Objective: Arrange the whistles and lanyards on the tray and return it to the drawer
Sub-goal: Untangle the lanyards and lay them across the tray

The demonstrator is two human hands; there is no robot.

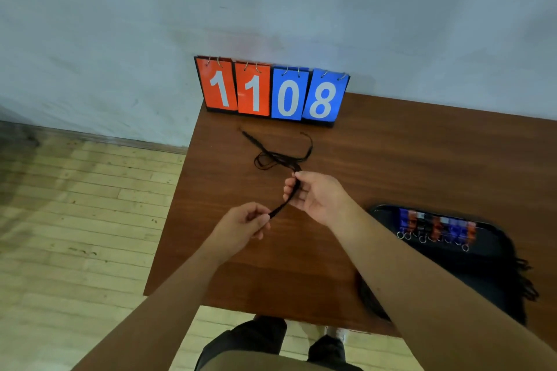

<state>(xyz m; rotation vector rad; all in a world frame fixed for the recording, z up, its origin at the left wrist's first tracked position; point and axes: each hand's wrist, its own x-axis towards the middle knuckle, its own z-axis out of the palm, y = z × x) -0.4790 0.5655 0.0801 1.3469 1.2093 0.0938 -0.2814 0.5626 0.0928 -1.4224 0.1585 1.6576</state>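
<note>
Both hands work over a brown table [407, 159]. The left hand [244, 224] pinches the near end of a bunch of black lanyards [280, 156] between thumb and curled fingers. The right hand [316, 197], a little farther out, has its fingers closed round the same bunch, so a short stretch of cord runs taut between the two hands above the tabletop. Past the right hand the lanyards trail onto the table in loose loops, with two ends reaching toward a scoreboard [271, 92] that stands against the wall and shows 11 in orange and 08 in blue. A black tray [488, 253] sits on the table near its front edge, right of the hands and partly hidden by the right forearm. Whistles [437, 224], blue and orange with metal rings, lie in a row along its far side. Dark strands [524, 280] hang over its right rim. A wooden floor [75, 220] shows to the left.
</note>
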